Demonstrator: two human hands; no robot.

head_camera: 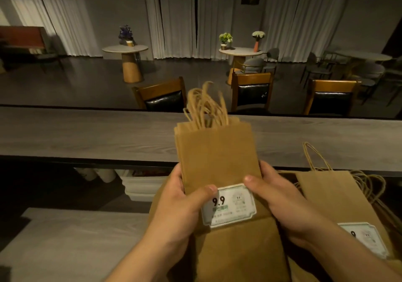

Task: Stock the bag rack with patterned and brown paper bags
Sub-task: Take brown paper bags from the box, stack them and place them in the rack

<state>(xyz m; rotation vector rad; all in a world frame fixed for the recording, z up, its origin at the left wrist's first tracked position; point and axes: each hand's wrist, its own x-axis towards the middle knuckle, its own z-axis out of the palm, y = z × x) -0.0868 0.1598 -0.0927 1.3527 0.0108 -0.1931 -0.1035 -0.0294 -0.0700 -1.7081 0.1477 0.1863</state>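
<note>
I hold a stack of flat brown paper bags [217,151] upright in front of me, twisted paper handles [205,107] sticking up at the top. A white "9.9" label [230,205] is on the front bag's lower part. My left hand [185,205] grips the stack's left edge, thumb across the front by the label. My right hand [276,194] grips the right edge, thumb on the front above the label. More brown bags [339,194] with a similar label lie flat at the lower right. No rack or patterned bags are in view.
A long grey wooden counter [87,134] runs across behind the bags. A lower grey surface [71,244] is at the bottom left. White tubs and cups [139,186] sit under the counter. Wooden chairs [162,96] and round café tables [125,49] stand beyond.
</note>
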